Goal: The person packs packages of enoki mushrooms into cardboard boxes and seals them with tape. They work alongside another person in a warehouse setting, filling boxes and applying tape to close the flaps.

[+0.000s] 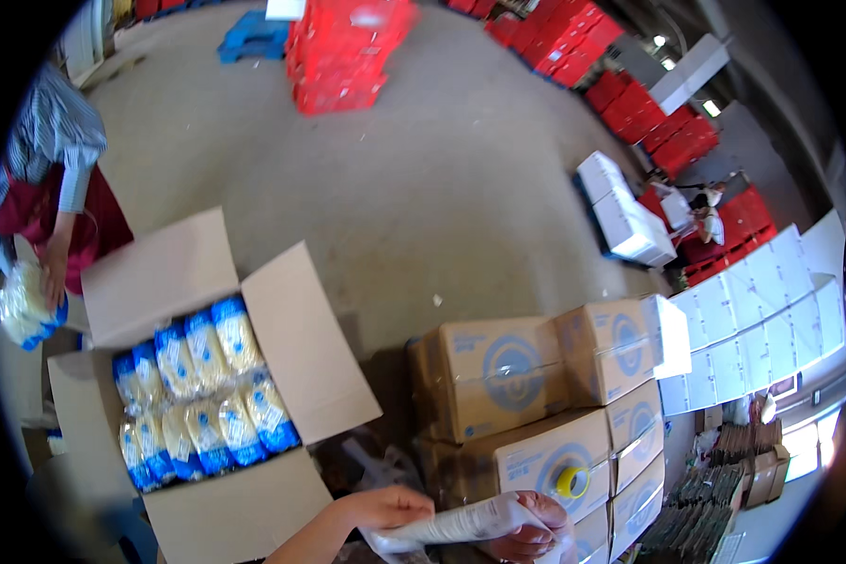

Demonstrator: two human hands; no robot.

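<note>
At the bottom of the view, my left hand (393, 506) grips one end of a long white plastic packet (458, 520) with printing on it. My right hand (532, 529) holds its other end, with thin clear film about the fingers. To the left stands a cardboard carton (236, 511) with its flaps spread out. Two rows of clear-and-blue bags (201, 352) of pale food, perhaps noodles, fill it. A yellow-edged roll of tape (572, 482) lies on a taped carton (536, 458) just beyond my right hand.
More taped cartons (497, 374) are stacked at right. At far left a person in a striped shirt (60, 127) handles similar bags (28, 303). Red crates (345, 56), a blue pallet (254, 35), white boxes (740, 317) and flattened cardboard (698, 500) stand farther off.
</note>
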